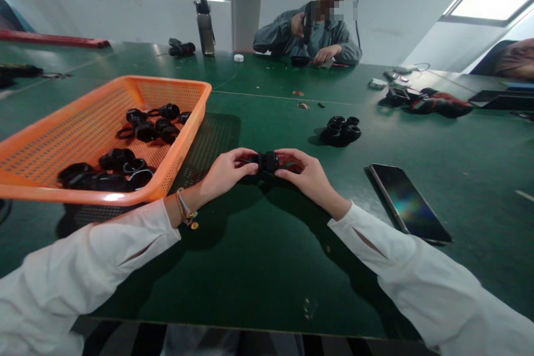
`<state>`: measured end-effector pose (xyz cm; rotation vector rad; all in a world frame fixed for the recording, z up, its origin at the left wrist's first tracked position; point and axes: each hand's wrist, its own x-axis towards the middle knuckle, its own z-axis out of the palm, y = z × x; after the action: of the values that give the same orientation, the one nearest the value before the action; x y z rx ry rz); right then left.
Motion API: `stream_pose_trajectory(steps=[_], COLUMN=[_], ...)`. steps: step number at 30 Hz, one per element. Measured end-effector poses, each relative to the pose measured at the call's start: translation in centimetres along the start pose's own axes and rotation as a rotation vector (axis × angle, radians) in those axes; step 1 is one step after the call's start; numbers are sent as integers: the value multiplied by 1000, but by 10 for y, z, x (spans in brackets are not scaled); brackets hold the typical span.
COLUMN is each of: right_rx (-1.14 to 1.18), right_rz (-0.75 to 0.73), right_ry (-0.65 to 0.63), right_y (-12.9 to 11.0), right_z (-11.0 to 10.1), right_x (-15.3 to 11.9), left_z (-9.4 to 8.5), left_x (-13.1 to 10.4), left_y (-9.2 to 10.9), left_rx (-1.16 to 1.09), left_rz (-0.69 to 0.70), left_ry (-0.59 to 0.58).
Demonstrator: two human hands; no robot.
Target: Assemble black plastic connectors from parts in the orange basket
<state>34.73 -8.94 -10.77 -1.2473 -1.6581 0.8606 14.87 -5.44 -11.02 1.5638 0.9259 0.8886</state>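
A small black cylindrical part (267,162) with ribbed rings is held just above the green table, lying sideways between both hands. My left hand (227,171) pinches its left end with thumb and fingers. On the other end, my right hand (306,173) closes in the same way. The fingers cover both ends of the part. Beyond my right hand stands a cluster of short black cylinders (341,131). To the left, an orange perforated basket (161,184) contains several black ringed parts (147,129), some with loops.
A smartphone (411,200) lies right of my right hand. Across the green table (267,267) a person in grey (308,30) holds a dark tool. A tall bottle (205,30), a white cap (238,58) and red-black items (440,104) rest farther back.
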Motion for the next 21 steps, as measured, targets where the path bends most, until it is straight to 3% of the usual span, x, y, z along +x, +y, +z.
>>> stream_pose_trajectory(steps=[21], right_rx=[20], right_rz=[13], right_ry=[-5], right_y=[1], right_z=[1], right_x=[0], left_z=[1], left_x=[0], left_y=[1], left_rx=[0], left_rz=[-15], left_ry=[9])
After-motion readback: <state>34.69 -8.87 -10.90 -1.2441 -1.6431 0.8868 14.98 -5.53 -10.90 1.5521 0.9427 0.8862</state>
